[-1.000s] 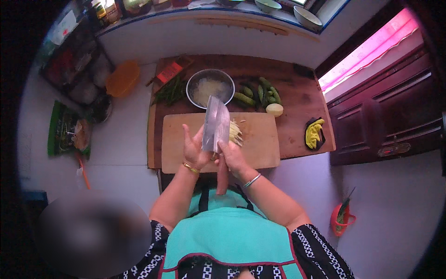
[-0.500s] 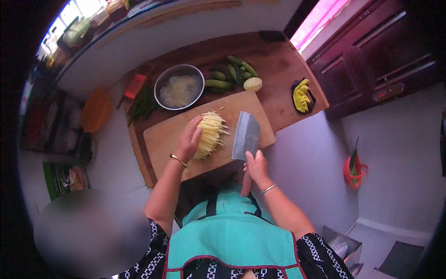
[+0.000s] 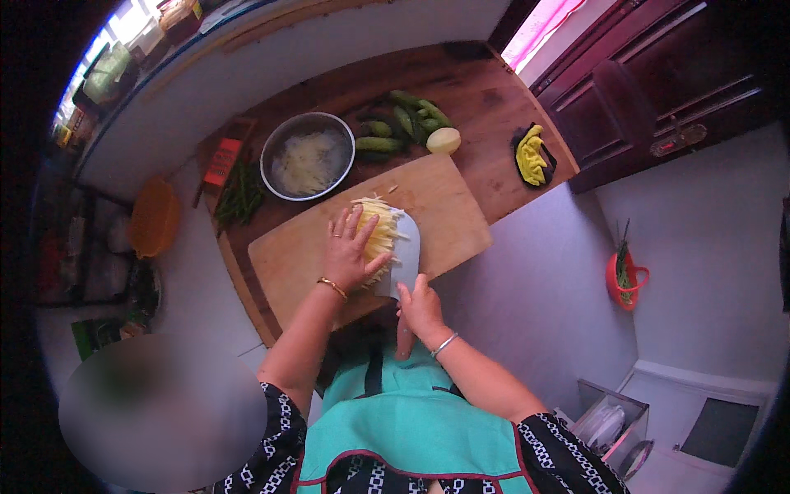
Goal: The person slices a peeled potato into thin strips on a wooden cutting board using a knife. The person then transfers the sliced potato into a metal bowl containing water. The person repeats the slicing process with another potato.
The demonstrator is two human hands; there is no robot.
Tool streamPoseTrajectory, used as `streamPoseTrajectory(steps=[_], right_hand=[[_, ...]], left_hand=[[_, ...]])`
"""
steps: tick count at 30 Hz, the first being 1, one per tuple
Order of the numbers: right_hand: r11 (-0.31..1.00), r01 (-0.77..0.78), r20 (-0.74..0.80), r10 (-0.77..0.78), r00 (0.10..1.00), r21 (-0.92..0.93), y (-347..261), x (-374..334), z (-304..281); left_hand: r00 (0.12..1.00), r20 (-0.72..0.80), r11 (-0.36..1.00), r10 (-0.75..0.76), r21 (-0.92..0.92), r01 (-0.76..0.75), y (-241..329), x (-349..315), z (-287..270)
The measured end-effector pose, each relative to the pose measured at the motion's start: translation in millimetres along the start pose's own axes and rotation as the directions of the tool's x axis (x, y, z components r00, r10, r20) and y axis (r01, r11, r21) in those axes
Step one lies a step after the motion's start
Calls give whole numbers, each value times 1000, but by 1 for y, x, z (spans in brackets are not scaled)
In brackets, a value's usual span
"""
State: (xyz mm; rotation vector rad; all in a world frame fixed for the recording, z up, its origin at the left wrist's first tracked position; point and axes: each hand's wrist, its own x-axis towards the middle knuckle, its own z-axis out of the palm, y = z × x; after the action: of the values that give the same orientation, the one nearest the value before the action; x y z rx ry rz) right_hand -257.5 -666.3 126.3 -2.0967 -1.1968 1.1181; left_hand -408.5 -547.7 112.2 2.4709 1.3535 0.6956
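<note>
since half a second ago, the knife (image 3: 407, 257) has come in leftward from beyond the right side of the strips (image 3: 378, 237), and its blade now meets them, their ends overlapping it. the left hand (image 3: 352, 247) has shifted from their left side to lie over the top of them, palm down. its fingers are spread wide, resting on the strips without closing around them. the right hand (image 3: 421, 309) is curled around the knife's handle near the blade, thumb along the top; the handle's end sticks out toward the apron (image 3: 403, 436).

the strips, pale yellow and thin, lie in a heap on the board (image 3: 448, 198), near its middle, partly hidden by the left hand. a few loose bits lie just past the heap. the board sits at a slant on the brown table (image 3: 485, 103).

behind the board stands a metal bowl (image 3: 306, 124) with pale shreds (image 3: 309, 165) in it. left of the bowl are green beans (image 3: 239, 196) and a red tool (image 3: 222, 162); right of it, a cluster of cucumbers (image 3: 421, 117) with a pale potato (image 3: 443, 141) just beside. a yellow cloth (image 3: 532, 160) lies near the table's right edge.
</note>
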Motion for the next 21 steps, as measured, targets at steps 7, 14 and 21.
streamPoseTrajectory(steps=[7,14,21], right_hand=[[990,92,-42,-97,994,-104,13,2,31],[981,163,-34,-160,987,109,10,7,48],[924,21,134,-78,988,381,8,-13,3]], left_hand=[[995,-85,994,-49,-104,40,7,-2,3],[974,-172,979,-150,-165,121,21,-6,9],[962,-185,965,-201,-206,162,55,-13,16]])
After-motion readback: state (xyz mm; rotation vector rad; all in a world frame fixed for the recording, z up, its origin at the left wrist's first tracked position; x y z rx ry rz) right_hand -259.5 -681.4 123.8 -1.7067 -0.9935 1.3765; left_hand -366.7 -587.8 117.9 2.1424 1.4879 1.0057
